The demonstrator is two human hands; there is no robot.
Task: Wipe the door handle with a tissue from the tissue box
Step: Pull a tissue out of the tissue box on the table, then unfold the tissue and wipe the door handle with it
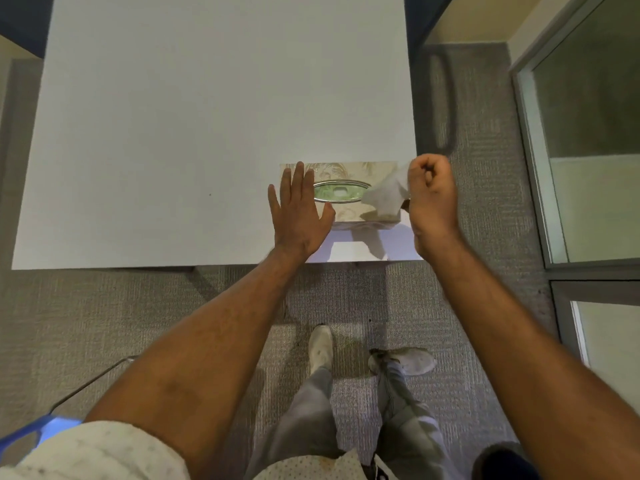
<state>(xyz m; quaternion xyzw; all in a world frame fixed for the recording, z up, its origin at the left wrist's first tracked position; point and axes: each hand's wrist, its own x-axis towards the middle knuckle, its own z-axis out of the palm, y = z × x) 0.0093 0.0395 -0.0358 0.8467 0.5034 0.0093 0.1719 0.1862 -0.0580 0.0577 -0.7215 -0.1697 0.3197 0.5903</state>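
White table [173, 133] on grey carpet [104, 323].

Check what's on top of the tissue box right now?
The left hand lies flat on the left end of the tissue box. The right hand holds a tissue over the right end. The box's contents aren't visible.

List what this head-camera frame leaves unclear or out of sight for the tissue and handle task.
- Door handle: head view, motion-blurred dark loop; its mounting and surface can't be read.
- Tissue: one end is buried in the closed right hand, so its full extent is hidden.
- Tissue box: left end covered by the flat left hand; whether another tissue sits in the slot is unclear.
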